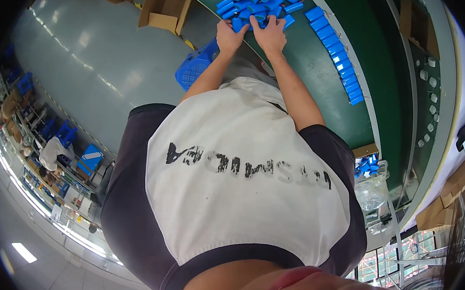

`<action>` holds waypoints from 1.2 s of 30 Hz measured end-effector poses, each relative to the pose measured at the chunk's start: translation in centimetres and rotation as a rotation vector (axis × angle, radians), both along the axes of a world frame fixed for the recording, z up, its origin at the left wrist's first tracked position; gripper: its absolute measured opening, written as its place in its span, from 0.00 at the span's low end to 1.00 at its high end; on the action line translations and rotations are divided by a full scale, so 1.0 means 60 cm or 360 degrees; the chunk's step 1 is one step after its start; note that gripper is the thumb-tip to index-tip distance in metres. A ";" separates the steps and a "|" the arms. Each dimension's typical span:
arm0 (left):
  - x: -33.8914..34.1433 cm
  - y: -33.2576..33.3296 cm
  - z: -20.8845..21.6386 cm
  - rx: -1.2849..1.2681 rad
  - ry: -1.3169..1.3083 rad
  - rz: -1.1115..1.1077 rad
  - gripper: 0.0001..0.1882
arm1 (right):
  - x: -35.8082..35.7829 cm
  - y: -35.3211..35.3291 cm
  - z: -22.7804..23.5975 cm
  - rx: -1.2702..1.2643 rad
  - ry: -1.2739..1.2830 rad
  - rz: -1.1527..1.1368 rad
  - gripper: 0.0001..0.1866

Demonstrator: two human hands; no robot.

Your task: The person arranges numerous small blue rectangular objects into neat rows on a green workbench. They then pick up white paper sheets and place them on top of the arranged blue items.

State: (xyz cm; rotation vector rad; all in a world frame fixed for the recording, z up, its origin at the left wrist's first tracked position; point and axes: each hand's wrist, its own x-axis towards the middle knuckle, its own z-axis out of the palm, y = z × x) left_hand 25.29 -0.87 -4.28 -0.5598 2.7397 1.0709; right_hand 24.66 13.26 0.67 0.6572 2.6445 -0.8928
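Left fingers (223, 29) and right fingers (255, 24), parted, touch blue packs (257, 7).

The green desk (319, 74) serves as the landmark. Left of it, just beside its edge, is a perforated blue plastic piece (192, 69), either a stool or a crate, on the grey floor (102, 62). An open cardboard box (165, 12) lies left of the desk's far end. Well apart on the desk's left are blue chairs (67, 133) and a person in white (55, 153). Right of the desk are another cardboard box (420, 29) and a row of small whitish pieces (432, 83), too small to identify. Near the desk's closer end hangs clear plastic (372, 193).
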 end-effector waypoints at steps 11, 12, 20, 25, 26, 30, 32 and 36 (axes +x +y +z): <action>0.026 0.007 -0.019 0.0019 -0.0090 -0.0205 0.42 | 0.123 0.094 -0.079 -0.0625 0.0420 -0.0091 0.24; 0.038 0.011 -0.015 0.0011 -0.0051 -0.0292 0.41 | 0.152 0.109 -0.074 -0.0718 0.0397 -0.0181 0.24; 0.130 0.100 0.029 0.0057 -0.0038 -0.1265 0.37 | 0.313 0.202 -0.050 -0.1372 0.0394 -0.1104 0.20; 0.130 0.151 0.031 0.0190 -0.0120 -0.1563 0.33 | 0.379 0.235 -0.092 -0.1063 0.0565 -0.1430 0.19; 0.132 0.160 0.029 0.0195 -0.0131 -0.1589 0.33 | 0.393 0.243 -0.104 -0.0776 0.0535 -0.1297 0.19; 0.130 0.172 0.023 0.0181 -0.0235 -0.1654 0.34 | 0.403 0.256 -0.094 -0.0347 0.0210 -0.1029 0.22; 0.121 0.183 0.030 0.0127 -0.0093 -0.1792 0.38 | 0.424 0.273 -0.120 -0.0240 0.0128 -0.1033 0.24; 0.102 0.204 0.084 -0.0092 0.0365 -0.2233 0.48 | 0.414 0.266 -0.065 -0.0068 0.0354 -0.0679 0.34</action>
